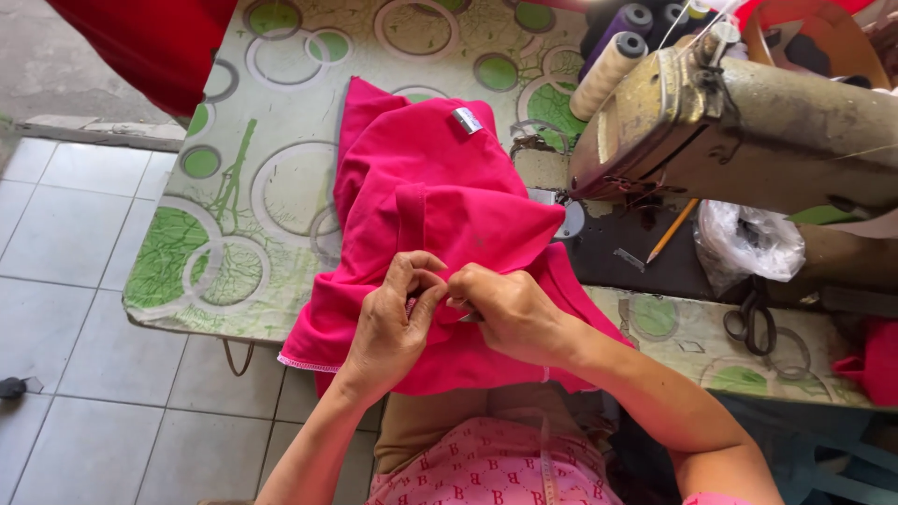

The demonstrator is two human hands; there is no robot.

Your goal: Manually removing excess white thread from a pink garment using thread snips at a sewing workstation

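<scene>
At lower centre of the frame, the left hand (398, 313) and right hand (505, 309) meet with fingers closed, pinching one fold of the pink garment (440, 187), which stretches up-frame across the desk (234, 187).

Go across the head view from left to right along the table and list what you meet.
Green circle-patterned tablecloth → pink garment → left hand → right hand → pencil → crumpled plastic bag → scissors
</scene>
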